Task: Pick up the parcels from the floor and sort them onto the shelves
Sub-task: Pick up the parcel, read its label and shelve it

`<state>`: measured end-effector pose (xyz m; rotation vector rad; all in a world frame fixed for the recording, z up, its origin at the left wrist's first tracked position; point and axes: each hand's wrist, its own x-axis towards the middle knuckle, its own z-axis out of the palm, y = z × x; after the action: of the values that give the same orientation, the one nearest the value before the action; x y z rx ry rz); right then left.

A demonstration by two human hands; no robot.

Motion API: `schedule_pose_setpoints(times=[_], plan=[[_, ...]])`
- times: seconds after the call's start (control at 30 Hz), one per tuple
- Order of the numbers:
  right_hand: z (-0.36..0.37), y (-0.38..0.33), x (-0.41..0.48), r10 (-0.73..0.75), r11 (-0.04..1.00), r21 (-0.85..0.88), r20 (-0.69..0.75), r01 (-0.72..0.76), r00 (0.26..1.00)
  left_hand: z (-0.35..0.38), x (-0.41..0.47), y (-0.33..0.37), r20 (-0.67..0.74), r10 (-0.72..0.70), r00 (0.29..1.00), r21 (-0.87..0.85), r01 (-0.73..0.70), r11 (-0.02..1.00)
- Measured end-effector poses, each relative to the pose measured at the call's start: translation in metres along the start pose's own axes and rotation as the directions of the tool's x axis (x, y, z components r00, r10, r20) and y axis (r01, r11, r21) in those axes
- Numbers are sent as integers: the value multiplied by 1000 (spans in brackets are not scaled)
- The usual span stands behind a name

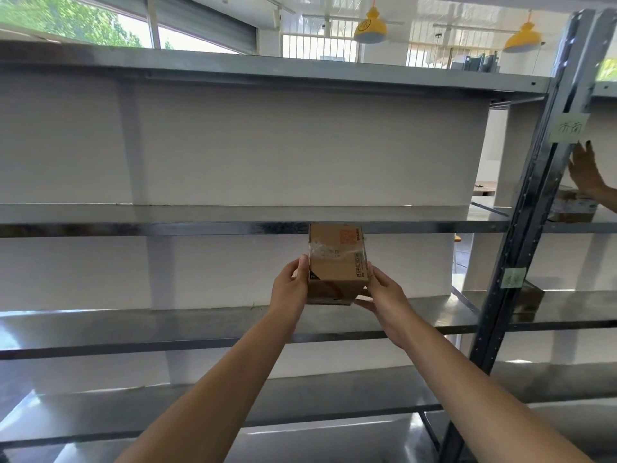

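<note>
A small brown cardboard parcel (337,259) with clear tape and an orange printed square is held up in front of the metal shelving. My left hand (289,289) grips its left side and my right hand (384,295) grips its right side and lower corner. The parcel hangs in the air between two shelves: its top edge overlaps the front rail of the upper shelf (167,215), and its bottom is just above the lower shelf (133,325). Both shelves in this bay are bare.
A grey upright post (531,208) with green paper labels (569,128) divides this bay from the right one. Another person's hand (584,168) reaches over a parcel (571,205) on the right bay's shelf. A further box (529,297) sits one level lower. White wall panels stand behind.
</note>
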<state>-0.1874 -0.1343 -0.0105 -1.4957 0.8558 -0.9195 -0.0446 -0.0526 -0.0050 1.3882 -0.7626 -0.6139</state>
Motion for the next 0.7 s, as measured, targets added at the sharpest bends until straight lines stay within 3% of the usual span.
schedule_pose_setpoints(times=[0.2,0.33,0.5,0.7], plan=[[7,-12,0,-4,998,60,-71,8,997,-8,6,-1,61,-19,998,-5,19,1000],[8,-15,2,3,994,106,-100,8,995,-14,6,-1,140,51,989,-11,-50,999],[4,-15,5,7,992,130,-75,2,997,-25,2,1,230,130,964,49,-145,988],[4,-20,9,15,970,243,-17,-11,1000,-32,1,0,274,137,952,13,-146,989]])
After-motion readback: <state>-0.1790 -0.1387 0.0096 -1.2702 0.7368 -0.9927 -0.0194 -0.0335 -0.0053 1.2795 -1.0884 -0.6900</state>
